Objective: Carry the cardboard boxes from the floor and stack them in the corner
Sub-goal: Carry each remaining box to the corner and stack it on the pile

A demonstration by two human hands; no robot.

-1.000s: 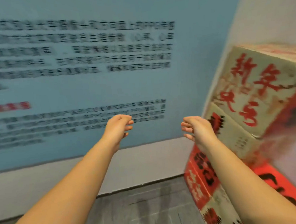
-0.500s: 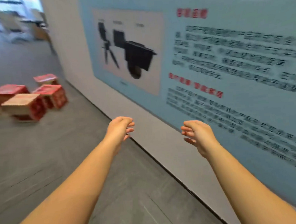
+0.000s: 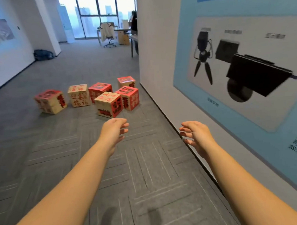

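Note:
Several cardboard boxes printed in red and cream lie scattered on the grey carpet ahead. The nearest box [image 3: 109,104] sits in front, with a red-topped box [image 3: 129,97] to its right and a tilted one [image 3: 50,101] at the far left. Both of my arms reach forward, held out in the air. My left hand [image 3: 115,130] and my right hand [image 3: 196,135] hold nothing, fingers loosely bent, palms facing each other. Both hands are well short of the boxes. The stack in the corner is out of view.
A white wall with a blue poster [image 3: 243,67] runs along my right. The carpeted corridor [image 3: 77,161] stretches ahead to desks, an office chair [image 3: 108,35] and windows. A dark bag [image 3: 43,54] lies by the left wall.
My view has swung left, away from the stacked boxes in the corner, along the poster wall to the boxes on the floor. My hands stay empty and held out the same way.

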